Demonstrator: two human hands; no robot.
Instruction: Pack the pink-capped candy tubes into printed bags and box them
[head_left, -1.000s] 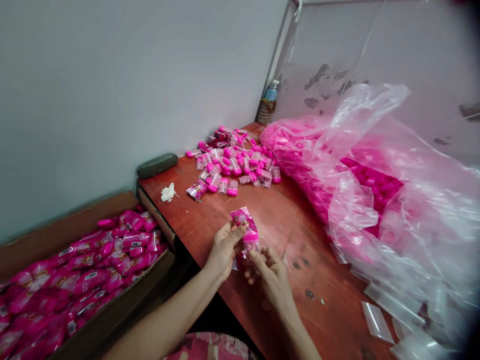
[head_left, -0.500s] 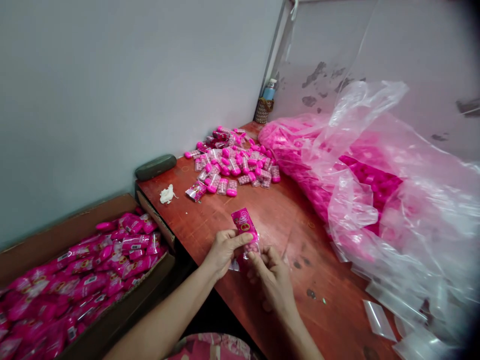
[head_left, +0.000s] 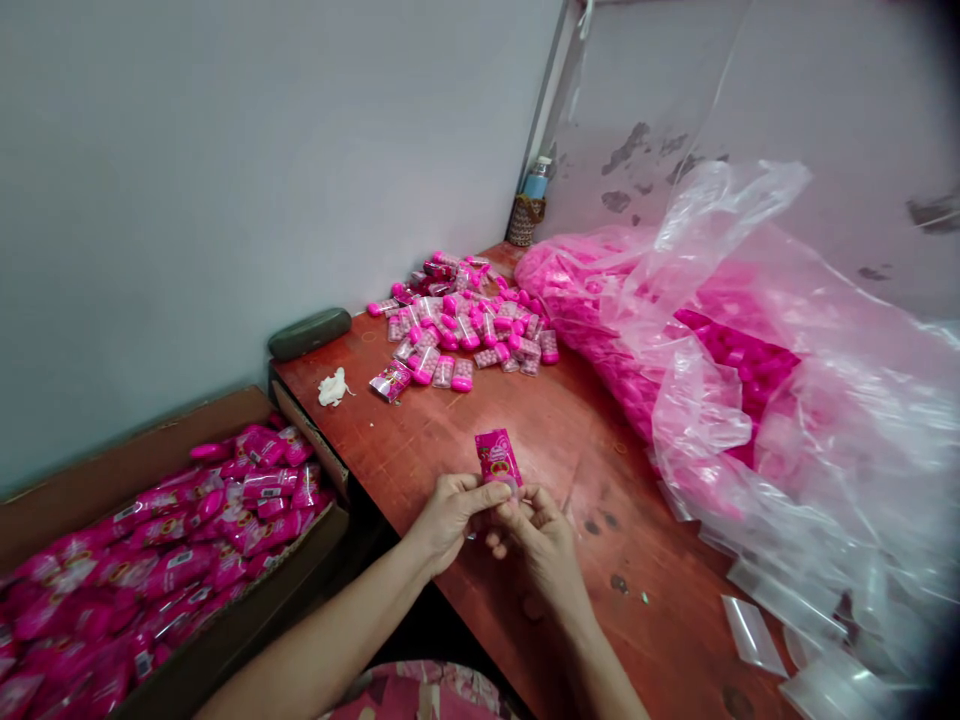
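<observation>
Above the near edge of the table, my left hand [head_left: 457, 515] grips a pink printed candy packet [head_left: 497, 457], thumb across its lower part. My right hand [head_left: 540, 530] pinches the packet's lower end from the other side, with thumb and fingers pressed together. The printed top end points away from me, and my fingers cover the lower part. Beyond my hands lies a pile of small clear candy containers [head_left: 463, 333] with pink caps and pale round candies. One printed packet [head_left: 391, 380] rests at the pile's near edge.
A cardboard box [head_left: 319, 540] full of pink packets [head_left: 180, 560] stands on the left. A large clear bag [head_left: 720, 410] of pink pieces covers the right of the red table [head_left: 360, 425]. Clear plastic sleeves [head_left: 752, 635] lie at the lower right. A dark case [head_left: 309, 334] sits by the wall.
My hands have come closer together at the packet's lower end. The packet has shifted slightly down and right, and its lower part, visible before, is now mostly covered by my fingers.
</observation>
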